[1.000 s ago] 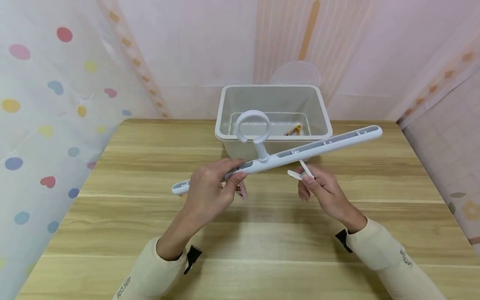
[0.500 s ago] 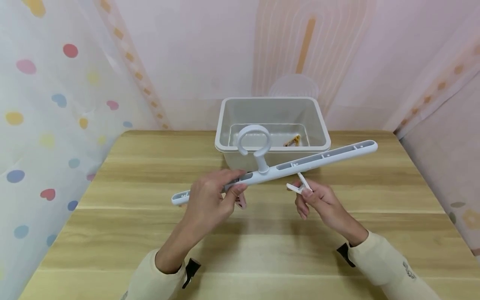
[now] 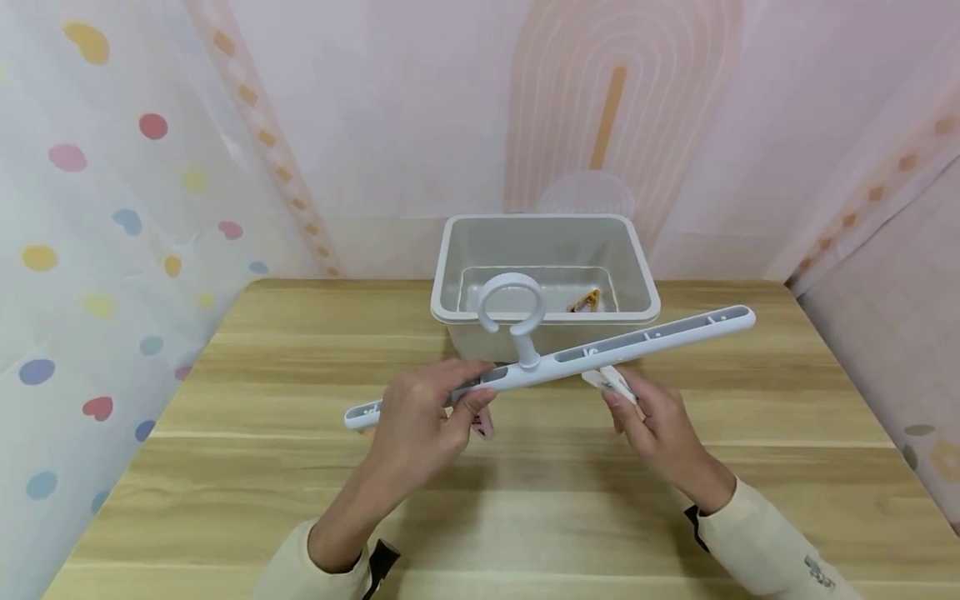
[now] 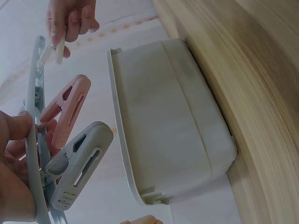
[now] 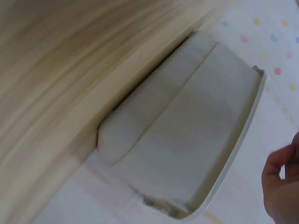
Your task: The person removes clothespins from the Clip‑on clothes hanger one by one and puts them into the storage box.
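A pale blue-white hanger bar with a ring hook is held aslant above the table. My left hand grips it left of the hook, thumb in front. Under the bar hang a pink clip and a grey clip, both seen in the left wrist view. My right hand pinches a white clip just below the bar's right half. Whether that clip touches the bar, I cannot tell. In the right wrist view only part of the right hand shows, its clip out of sight.
Behind the hanger stands a light grey plastic bin on the wooden table. A yellow-orange clip lies inside it. A patterned sheet covers the wall behind the table.
The head view has tilted up, so everything sits lower in it. My right hand has turned the white clip, whose two arms now look closer together. The left hand keeps its grip.
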`<state>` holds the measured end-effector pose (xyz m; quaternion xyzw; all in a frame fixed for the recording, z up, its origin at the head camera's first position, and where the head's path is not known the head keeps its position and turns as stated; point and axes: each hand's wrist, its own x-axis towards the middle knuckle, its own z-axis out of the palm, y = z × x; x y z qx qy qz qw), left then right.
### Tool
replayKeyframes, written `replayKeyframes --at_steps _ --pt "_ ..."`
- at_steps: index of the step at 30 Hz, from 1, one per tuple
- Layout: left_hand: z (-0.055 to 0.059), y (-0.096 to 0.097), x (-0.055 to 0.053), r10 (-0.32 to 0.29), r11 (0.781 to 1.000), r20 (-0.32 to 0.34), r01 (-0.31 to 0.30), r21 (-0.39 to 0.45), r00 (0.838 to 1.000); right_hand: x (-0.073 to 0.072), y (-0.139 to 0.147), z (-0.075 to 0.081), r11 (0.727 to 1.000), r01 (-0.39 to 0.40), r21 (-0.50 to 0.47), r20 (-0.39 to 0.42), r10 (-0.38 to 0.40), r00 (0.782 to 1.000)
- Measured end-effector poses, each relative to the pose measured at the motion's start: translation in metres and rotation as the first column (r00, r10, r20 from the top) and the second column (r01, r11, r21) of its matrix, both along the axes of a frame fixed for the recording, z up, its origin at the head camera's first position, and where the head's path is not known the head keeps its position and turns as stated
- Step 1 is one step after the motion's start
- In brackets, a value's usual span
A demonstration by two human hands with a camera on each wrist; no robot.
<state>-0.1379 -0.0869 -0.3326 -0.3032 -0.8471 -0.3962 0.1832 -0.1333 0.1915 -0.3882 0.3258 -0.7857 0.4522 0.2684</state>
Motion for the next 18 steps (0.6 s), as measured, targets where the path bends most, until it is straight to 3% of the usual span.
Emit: replayKeyframes --at_steps 5,9,11,14,16,18 --pt "-0.0008 -0.0008 0.0009 0.003 1.0 0.017 -0.003 -0.007 1.0 -0.0039 0.0036 -0.0001 0.983 0.146 0.108 -0.169 -0.126 0.977" --pt "-0.0007 -0.0001 0.0018 0.014 1.0 0.025 -0.014 -0.016 1.0 -0.0043 0.0054 0.0004 0.975 0.183 0.129 -0.208 -0.154 0.966" --pt "-0.0009 0.0 0.0016 0.013 1.0 0.016 -0.013 -0.014 1.0 -0.0039 0.0056 -0.0002 0.986 0.133 0.1 -0.169 -0.115 0.979" --pt "-0.001 0.0004 0.0013 0.0 1.0 -0.001 0.0 -0.001 1.0 -0.0013 0.0047 -0.0006 1.0 -0.012 0.028 -0.041 0.013 0.999" --pt "-0.0015 0.0005 0.0009 -0.006 1.0 -0.012 0.006 0.007 1.0 0.0014 0.0036 -0.0006 0.991 -0.124 -0.051 0.076 0.127 0.989" --pt "-0.0012 0.0009 0.0008 -0.012 1.0 -0.011 0.012 0.015 1.0 0.0041 0.0023 0.0004 0.968 -0.213 -0.129 0.189 0.235 0.953"
